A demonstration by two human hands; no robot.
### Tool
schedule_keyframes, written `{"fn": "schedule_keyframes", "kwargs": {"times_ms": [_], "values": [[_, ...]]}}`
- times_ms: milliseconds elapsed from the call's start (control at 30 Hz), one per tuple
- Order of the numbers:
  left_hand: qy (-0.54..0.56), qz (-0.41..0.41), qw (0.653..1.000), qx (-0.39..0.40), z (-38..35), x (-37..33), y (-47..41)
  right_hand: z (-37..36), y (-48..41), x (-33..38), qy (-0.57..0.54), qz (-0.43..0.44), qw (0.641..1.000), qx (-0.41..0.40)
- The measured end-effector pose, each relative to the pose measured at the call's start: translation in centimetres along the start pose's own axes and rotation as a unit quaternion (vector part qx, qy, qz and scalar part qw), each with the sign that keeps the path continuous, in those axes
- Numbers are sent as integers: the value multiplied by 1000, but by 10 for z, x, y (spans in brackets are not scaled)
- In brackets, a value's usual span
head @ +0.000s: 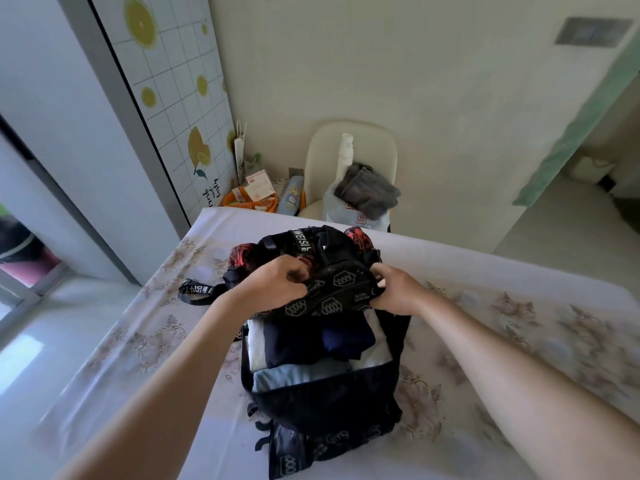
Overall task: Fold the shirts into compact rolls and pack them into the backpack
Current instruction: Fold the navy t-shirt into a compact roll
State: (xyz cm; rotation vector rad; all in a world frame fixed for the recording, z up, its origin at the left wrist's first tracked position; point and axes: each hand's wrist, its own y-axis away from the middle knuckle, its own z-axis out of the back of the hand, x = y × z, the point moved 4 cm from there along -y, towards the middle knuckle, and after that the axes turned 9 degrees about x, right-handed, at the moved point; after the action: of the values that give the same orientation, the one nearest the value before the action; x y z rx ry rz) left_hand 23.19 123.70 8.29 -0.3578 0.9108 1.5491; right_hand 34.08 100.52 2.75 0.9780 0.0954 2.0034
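The backpack (325, 403) lies open mid-table (519, 306), rolled shirts (301, 374) — navy, white, pale blue — packed inside. Both hands clutch its patterned flap (329, 296): left hand (277, 285) at 10 o'clock of the opening, right hand (394, 294) at 2 o'clock. Drawn over the bulging navy roll (348, 337), the flap could likely snag fabric or spring the rolls loose. A strap (197, 292) trails at 9 o'clock; a chair (353, 140) bearing grey cloth (367, 192) stands at 12 o'clock, well apart.

I see a black backpack (322, 292) with grey hexagon prints, navy and pale-blue shirts (325, 344) inside, on a floral white cloth (519, 327).
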Motion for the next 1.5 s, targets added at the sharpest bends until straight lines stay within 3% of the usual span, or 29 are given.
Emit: {"fn": "schedule_keyframes", "kwargs": {"times_ms": [67,200,267,333,400,467,567,667,733,867,1000,1133,1267,1500], "values": [[23,22,997,76,-13,0,4,-5,17,-2,2,26,1000,5],[71,98,974,193,-49,-13,14,-24,46,-17,143,88,986,-12],[-22,142,959,246,-75,-20,15,-41,57,-34,145,71,984,77],[-150,157,918,331,-103,-26,15,-56,65,-55,74,27,985,155],[-187,156,903,354,-121,-29,5,-55,62,-70,7,-1,989,146],[-188,145,919,313,-125,-40,-12,-42,49,-79,-78,-12,994,72],[-168,86,971,145,-117,-61,-46,-19,26,-88,-115,-22,992,-54],[-231,-22,973,-10,-113,-71,-82,-10,-2,-98,-79,-37,994,-62],[-289,-55,956,2,-123,-65,-104,-15,-18,-104,-85,-50,995,-22],[-393,-43,916,72,-147,-35,-128,-30,-50,-118,-107,-72,991,16],[-404,-47,913,-27,-143,-19,-135,-41,-71,-134,-124,-87,988,-6],[-406,-78,908,-63,-144,-27,-146,-45,-72,-137,-20,-73,997,13],[-392,-59,918,30,-155,-16,-142,-37,-66,-141,20,-67,998,-2],[-413,23,906,89,-163,-13,-151,-33,-6,-131,117,-55,985,110]]}}
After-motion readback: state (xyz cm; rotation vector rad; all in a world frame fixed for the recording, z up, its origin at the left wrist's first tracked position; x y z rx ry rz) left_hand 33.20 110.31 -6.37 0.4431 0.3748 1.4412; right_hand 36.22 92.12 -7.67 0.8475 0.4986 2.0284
